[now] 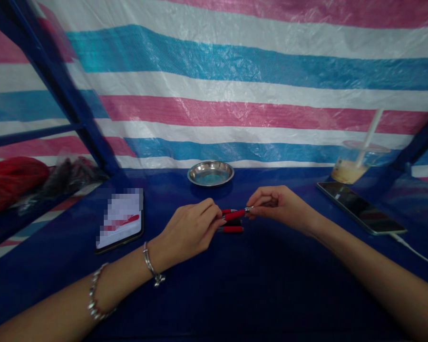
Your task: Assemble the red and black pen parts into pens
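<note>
My left hand [190, 230] and my right hand [276, 204] meet over the middle of the blue table [214, 294]. Between them they hold a red pen [235, 214]: the left fingers pinch its red barrel, the right fingers pinch its silver tip end. Two more red pens [231, 229] lie on the table just under and behind the held one, partly hidden by my left fingers. My left wrist wears two silver bracelets [150, 266].
A small steel dish [210, 173] sits at the back centre. A phone with a blurred screen [121, 218] lies at the left. At the right are a dark phone on a cable [362, 208] and a plastic cup with a straw [353, 164]. Striped tarp walls enclose the table.
</note>
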The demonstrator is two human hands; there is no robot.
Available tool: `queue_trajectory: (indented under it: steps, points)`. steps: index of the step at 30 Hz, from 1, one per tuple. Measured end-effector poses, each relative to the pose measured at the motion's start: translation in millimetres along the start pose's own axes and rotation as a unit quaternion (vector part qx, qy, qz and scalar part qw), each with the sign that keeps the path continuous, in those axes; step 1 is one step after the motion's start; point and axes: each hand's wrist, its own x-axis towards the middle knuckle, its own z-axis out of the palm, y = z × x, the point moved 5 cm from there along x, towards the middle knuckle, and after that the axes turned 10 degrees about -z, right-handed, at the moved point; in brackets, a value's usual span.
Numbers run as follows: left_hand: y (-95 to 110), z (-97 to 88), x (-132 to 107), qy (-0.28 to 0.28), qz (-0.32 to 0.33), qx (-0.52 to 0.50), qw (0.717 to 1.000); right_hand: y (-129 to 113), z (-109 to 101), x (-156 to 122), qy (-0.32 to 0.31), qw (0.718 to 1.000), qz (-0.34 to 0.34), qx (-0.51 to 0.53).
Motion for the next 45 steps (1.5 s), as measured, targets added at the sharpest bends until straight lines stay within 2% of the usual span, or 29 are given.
queue_trajectory:
  steps: [5, 20, 25, 30, 36, 40, 45]
  points:
    - [-1.0, -0.5, -0.1, 0.019, -0.003, 0.000, 1.000, 2.2, 1.7, 0.7, 0.008, 1.000, -0.001, -0.004]
    - [-1.4, 0.5, 0.3, 0.010, -0.006, 0.011, 1.000, -2.3, 3.0, 0.3, 0.030, 0.994, -0.052, -0.095]
    - [-1.9, -0.2, -0.2, 0.025, -0.010, 0.010, 1.000, 1.5, 3.1, 0.7, 0.035, 0.992, -0.038, -0.113]
    - [-3.4, -1.0, -0.7, 0.037, -0.010, 0.011, 0.999, -2.7, 2.8, 1.2, 0.022, 0.975, -0.066, -0.209]
    - [-2.4, -1.1, -0.3, 0.038, -0.008, 0.016, 0.999, -9.1, 4.8, 0.2, 0.010, 0.960, -0.115, -0.253]
    - [-2.0, -0.8, -0.4, 0.037, -0.008, 0.021, 0.999, -10.3, 6.8, 0.0, -0.014, 0.941, -0.108, -0.319]
    - [-2.1, -2.1, 0.4, 0.041, -0.013, 0.021, 0.999, -10.0, 5.4, 0.2, -0.013, 0.949, -0.102, -0.299]
